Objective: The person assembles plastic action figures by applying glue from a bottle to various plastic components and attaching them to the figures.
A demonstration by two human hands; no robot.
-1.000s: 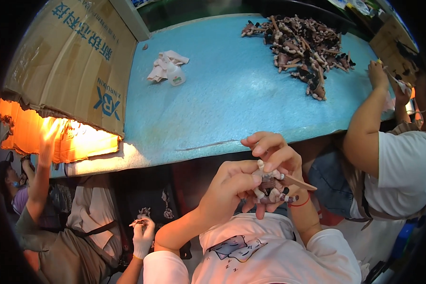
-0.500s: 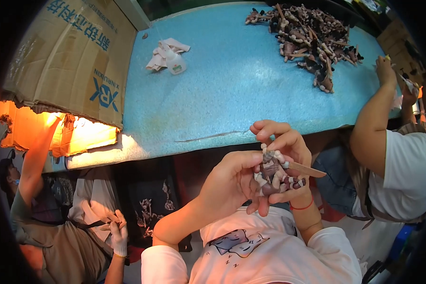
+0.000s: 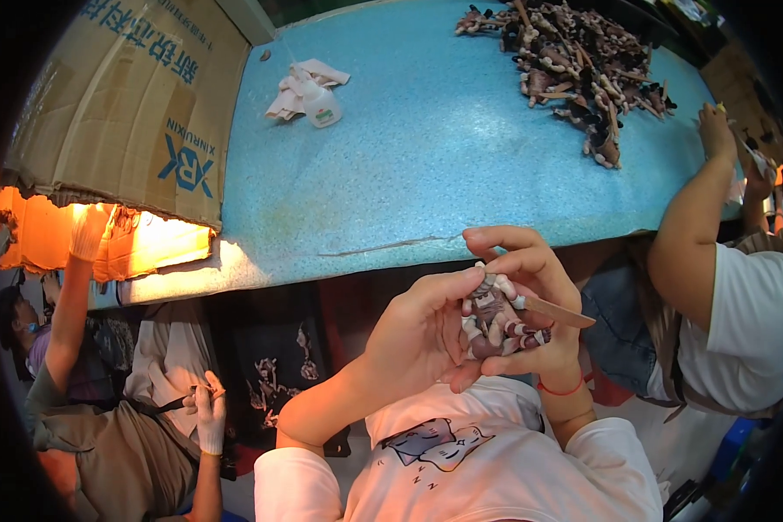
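Between my two hands, just off the table's near edge, is a small toy figure [image 3: 494, 317] in brown and cream with a flat, tan, blade-like piece sticking out to the right. My left hand [image 3: 416, 329] is closed on the figure's left side, its thumb at the top near the head. From the right, my right hand [image 3: 548, 283] curls around the figure, index finger stretched above it and palm beneath. Parts of the figure are hidden by my fingers. A large pile of similar figures [image 3: 574, 65] lies on the far right of the blue table [image 3: 365, 174].
A big cardboard box [image 3: 122, 104] stands at left, with bright orange light under its torn edge. A white bottle [image 3: 320, 106] and a pale cloth [image 3: 291, 87] lie at the back. One co-worker [image 3: 122, 452] is at left, another [image 3: 739, 322] at right. A dark tray [image 3: 322, 383] holds several figures.
The figure stays in both my hands and has shifted slightly left, turning a little. The left co-worker's raised hand has moved under the box.
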